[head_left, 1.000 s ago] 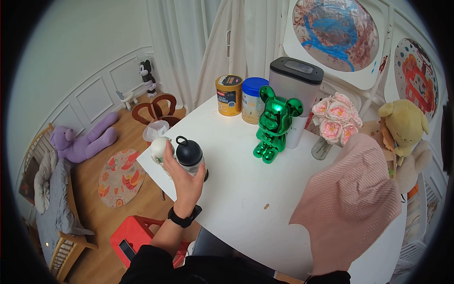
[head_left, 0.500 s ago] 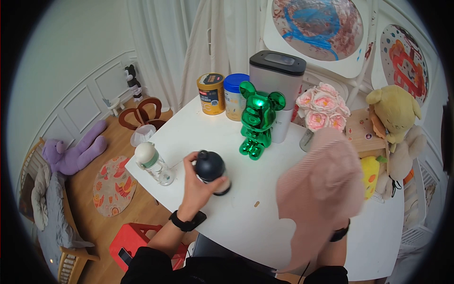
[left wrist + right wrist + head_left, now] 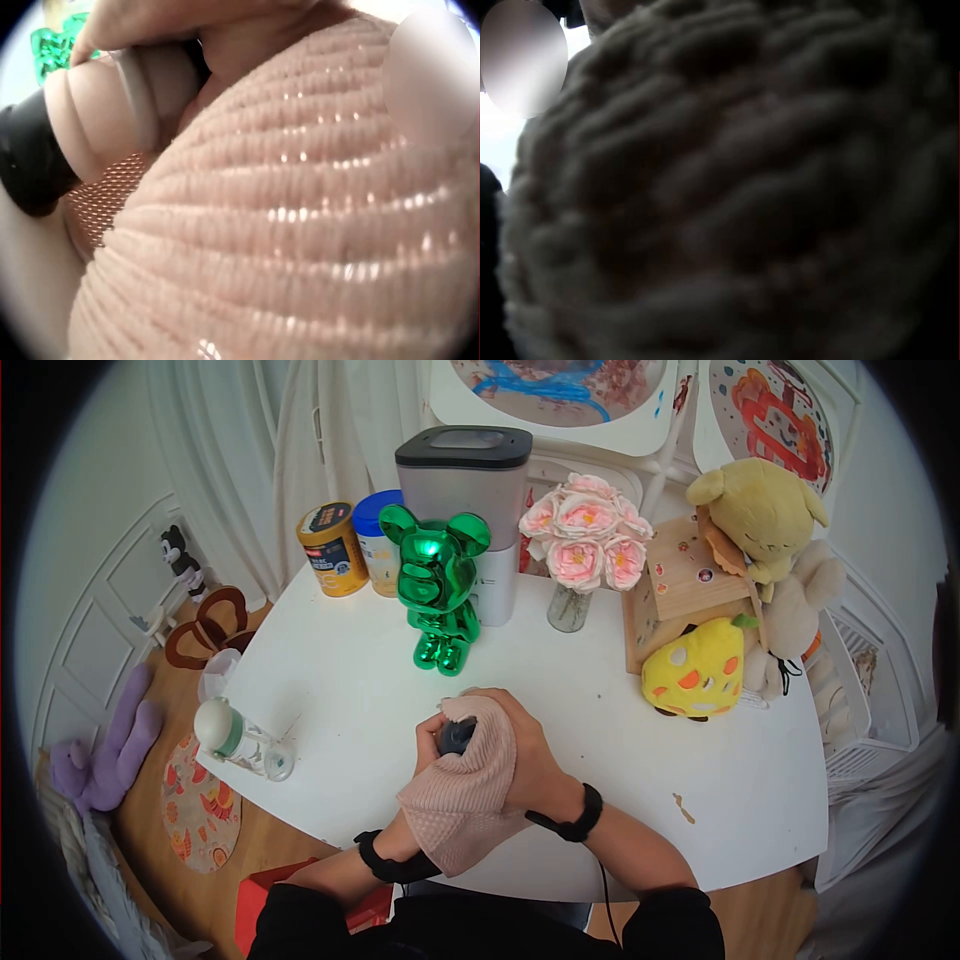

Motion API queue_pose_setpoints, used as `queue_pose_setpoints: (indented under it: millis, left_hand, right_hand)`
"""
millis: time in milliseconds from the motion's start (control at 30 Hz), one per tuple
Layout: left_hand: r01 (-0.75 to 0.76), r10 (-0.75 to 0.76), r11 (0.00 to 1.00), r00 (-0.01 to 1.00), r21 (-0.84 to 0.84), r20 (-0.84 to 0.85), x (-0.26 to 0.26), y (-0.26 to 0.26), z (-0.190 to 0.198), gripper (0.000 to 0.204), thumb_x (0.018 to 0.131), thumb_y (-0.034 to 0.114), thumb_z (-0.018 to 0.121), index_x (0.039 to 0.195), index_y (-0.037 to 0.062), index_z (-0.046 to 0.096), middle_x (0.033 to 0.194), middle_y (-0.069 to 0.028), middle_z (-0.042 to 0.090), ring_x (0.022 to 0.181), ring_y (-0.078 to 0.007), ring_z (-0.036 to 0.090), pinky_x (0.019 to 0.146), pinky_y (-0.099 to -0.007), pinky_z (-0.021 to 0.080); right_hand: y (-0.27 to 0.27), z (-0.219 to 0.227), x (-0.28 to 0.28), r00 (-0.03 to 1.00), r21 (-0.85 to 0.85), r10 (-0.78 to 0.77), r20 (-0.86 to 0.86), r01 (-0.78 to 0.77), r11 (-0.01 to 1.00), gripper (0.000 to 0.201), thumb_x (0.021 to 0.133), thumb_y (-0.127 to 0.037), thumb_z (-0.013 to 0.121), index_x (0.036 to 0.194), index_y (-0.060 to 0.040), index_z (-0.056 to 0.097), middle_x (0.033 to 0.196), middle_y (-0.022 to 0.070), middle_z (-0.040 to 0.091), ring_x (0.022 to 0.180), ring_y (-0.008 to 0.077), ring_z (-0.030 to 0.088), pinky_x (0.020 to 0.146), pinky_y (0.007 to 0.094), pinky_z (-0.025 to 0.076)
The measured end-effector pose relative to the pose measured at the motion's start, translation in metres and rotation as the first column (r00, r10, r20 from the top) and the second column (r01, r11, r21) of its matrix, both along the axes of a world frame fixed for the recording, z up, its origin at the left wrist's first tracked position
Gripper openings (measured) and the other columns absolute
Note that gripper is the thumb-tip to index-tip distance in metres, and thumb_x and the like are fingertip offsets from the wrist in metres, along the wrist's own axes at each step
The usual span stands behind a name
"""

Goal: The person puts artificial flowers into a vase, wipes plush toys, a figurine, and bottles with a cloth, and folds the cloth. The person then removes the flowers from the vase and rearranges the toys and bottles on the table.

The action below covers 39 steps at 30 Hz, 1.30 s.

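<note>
In the head view the black-capped bottle (image 3: 457, 736) is held over the near part of the white table, partly wrapped by the pink ribbed cloth (image 3: 462, 800). My left hand (image 3: 428, 745) curls its fingers round the bottle from the left. From the right, my right hand (image 3: 538, 760) grips the cloth against the bottle. The left wrist view shows the bottle's black base (image 3: 34, 154) and pale lower body beside the cloth (image 3: 285, 217), with fingers curled over it. Dark, blurred cloth (image 3: 727, 195) fills most of the right wrist view.
A clear bottle with a white lid (image 3: 216, 726) stands at the table's left edge. Behind the hands are a shiny green bear figure (image 3: 440, 585), two cans, a tall grey container (image 3: 470, 490), a flower vase (image 3: 568, 608) and a yellow plush (image 3: 692, 670).
My left hand has carried the black-capped bottle rightward, away from the clear bottle. My right hand has brought the cloth left onto it. The head view has turned right.
</note>
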<state>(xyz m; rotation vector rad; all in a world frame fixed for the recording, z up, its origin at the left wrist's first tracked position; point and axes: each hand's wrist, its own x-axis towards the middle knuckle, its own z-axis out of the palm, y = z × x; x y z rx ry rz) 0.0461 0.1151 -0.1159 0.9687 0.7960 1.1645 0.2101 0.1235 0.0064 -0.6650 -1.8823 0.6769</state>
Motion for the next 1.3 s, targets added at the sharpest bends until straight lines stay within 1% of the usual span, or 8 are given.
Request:
queue_pose_setpoints:
  millis: [100, 167, 267, 600, 767, 900, 967, 1300]
  left_hand:
    - [0.213, -0.149, 0.946, 0.956, -0.247, 0.254, -0.007, 0.000, 0.032, 0.104, 0.075, 0.010, 0.085, 0.146, 0.0119, 0.009, 0.140, -0.0154, 0.038, 0.123, -0.0223, 0.054, 0.100, -0.0339, 0.052]
    - [0.214, -0.150, 0.962, 0.933, 0.168, -0.328, -0.014, 0.001, 0.063, 0.086, 0.081, 0.014, 0.081, 0.145, 0.0078, 0.023, 0.139, -0.0119, 0.045, 0.124, -0.0210, 0.054, 0.103, -0.0339, 0.048]
    - [0.429, -0.334, 0.879, 0.865, 0.208, -0.374, -0.018, 0.005, 0.100, 0.069, 0.084, 0.018, 0.079, 0.139, 0.0043, 0.039, 0.133, -0.0097, 0.053, 0.123, -0.0201, 0.054, 0.104, -0.0336, 0.045]
    - [0.230, -0.096, 0.930, 0.904, 0.285, -0.416, -0.013, 0.004, 0.067, 0.060, 0.087, 0.017, 0.074, 0.138, 0.0049, 0.044, 0.128, -0.0099, 0.057, 0.118, -0.0195, 0.058, 0.102, -0.0327, 0.047]
    - [0.189, -0.141, 0.961, 0.962, -0.202, 0.232, 0.000, -0.004, 0.082, 0.040, 0.098, 0.014, 0.058, 0.135, 0.0031, 0.047, 0.130, -0.0113, 0.057, 0.118, -0.0207, 0.060, 0.100, -0.0333, 0.051]
    - [0.299, -0.365, 0.930, 0.802, 0.212, 0.472, -0.007, 0.006, 0.039, 0.048, 0.089, 0.012, 0.072, 0.131, 0.0023, 0.054, 0.129, -0.0100, 0.060, 0.118, -0.0193, 0.060, 0.102, -0.0323, 0.049]
    - [0.374, 0.000, 0.852, 0.698, 0.365, -0.716, -0.031, 0.010, 0.024, 0.047, 0.091, 0.013, 0.069, 0.134, 0.0016, 0.053, 0.134, -0.0108, 0.057, 0.123, -0.0204, 0.057, 0.106, -0.0330, 0.046]
    - [0.303, -0.121, 0.873, 0.894, 0.383, -0.431, -0.016, -0.001, 0.051, 0.052, 0.093, 0.013, 0.068, 0.139, 0.0033, 0.046, 0.135, -0.0103, 0.055, 0.123, -0.0199, 0.056, 0.103, -0.0318, 0.049]
  right_hand:
    - [0.008, -0.003, 0.001, 0.988, -0.018, 0.122, -0.097, -0.124, 0.992, 0.064, 0.073, -0.020, 0.084, 0.126, 0.0010, 0.056, 0.122, 0.0159, 0.059, 0.109, 0.0275, 0.063, 0.095, 0.0348, 0.050]
    - [0.007, -0.001, 0.002, 0.981, -0.246, 0.141, -0.131, -0.170, 0.954, 0.058, 0.074, -0.021, 0.084, 0.122, -0.0001, 0.058, 0.121, 0.0127, 0.062, 0.102, 0.0237, 0.064, 0.093, 0.0328, 0.051]
    - [0.013, -0.013, 0.010, 0.986, -0.421, 0.163, -0.030, -0.160, 0.893, 0.063, 0.075, -0.022, 0.086, 0.125, -0.0019, 0.055, 0.122, 0.0099, 0.061, 0.104, 0.0197, 0.063, 0.093, 0.0324, 0.051]
    - [-0.008, 0.012, 0.001, 0.998, -0.117, 0.003, 0.065, 0.005, 0.993, 0.077, 0.073, -0.021, 0.088, 0.133, -0.0003, 0.045, 0.116, 0.0127, 0.061, 0.104, 0.0216, 0.062, 0.092, 0.0339, 0.050]
    - [0.005, 0.011, -0.002, 0.998, -0.099, 0.047, 0.035, -0.044, 0.994, 0.063, 0.072, -0.020, 0.085, 0.124, 0.0008, 0.055, 0.114, 0.0141, 0.061, 0.104, 0.0285, 0.063, 0.091, 0.0352, 0.051]
    - [0.016, 0.028, -0.005, 0.994, -0.022, 0.079, 0.073, -0.078, 0.997, 0.045, 0.073, -0.020, 0.081, 0.109, 0.0005, 0.063, 0.106, 0.0148, 0.063, 0.095, 0.0322, 0.064, 0.084, 0.0373, 0.052]
    - [0.024, 0.032, -0.004, 0.973, -0.010, 0.129, 0.190, -0.129, 0.992, 0.032, 0.075, -0.017, 0.078, 0.098, 0.0005, 0.063, 0.095, 0.0158, 0.064, 0.086, 0.0333, 0.064, 0.075, 0.0398, 0.051]
    - [0.073, 0.025, -0.019, 0.878, -0.262, 0.478, 0.006, -0.460, 0.848, 0.027, 0.077, -0.018, 0.079, 0.087, 0.0012, 0.063, 0.069, 0.0139, 0.057, 0.063, 0.0259, 0.055, 0.066, 0.0323, 0.047]
